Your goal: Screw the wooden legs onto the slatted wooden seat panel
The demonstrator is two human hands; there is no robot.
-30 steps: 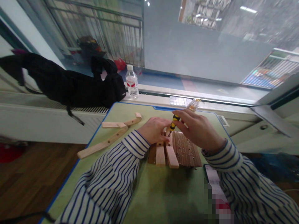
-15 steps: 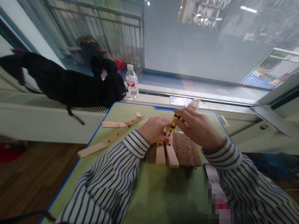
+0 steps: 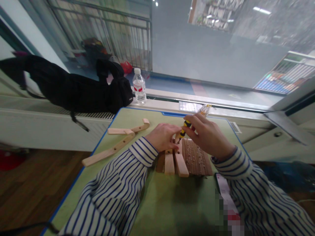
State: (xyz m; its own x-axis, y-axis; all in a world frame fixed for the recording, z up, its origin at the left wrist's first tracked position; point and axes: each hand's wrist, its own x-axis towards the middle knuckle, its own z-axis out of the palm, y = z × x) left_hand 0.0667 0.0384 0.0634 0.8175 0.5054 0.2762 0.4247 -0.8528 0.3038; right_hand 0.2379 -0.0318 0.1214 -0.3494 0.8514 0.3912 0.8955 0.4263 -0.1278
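Note:
My right hand (image 3: 209, 136) is closed around the handle of a small black-and-yellow screwdriver (image 3: 186, 124), its tip pointing down at a curved wooden piece (image 3: 181, 162) with a dark hole. My left hand (image 3: 163, 135) grips the upper part of that piece, thumb near the screwdriver tip; its other fingers are partly hidden. Beside it lies a second wooden piece (image 3: 169, 164), also with a hole. Both rest on a brown ribbed board (image 3: 197, 159) with many small bits, perhaps screws, scattered on its right part.
Two more curved wooden pieces, one nearer (image 3: 105, 154) and one farther (image 3: 116, 131), lie left on the green tabletop (image 3: 157, 196). A phone (image 3: 225, 190) lies by my right forearm. Behind the table are a water bottle (image 3: 139, 87), a black bag (image 3: 81, 91) and a clear packet (image 3: 204, 109).
My right hand has turned and shifted very slightly on the screwdriver handle. My left hand and the wooden pieces stay where they were.

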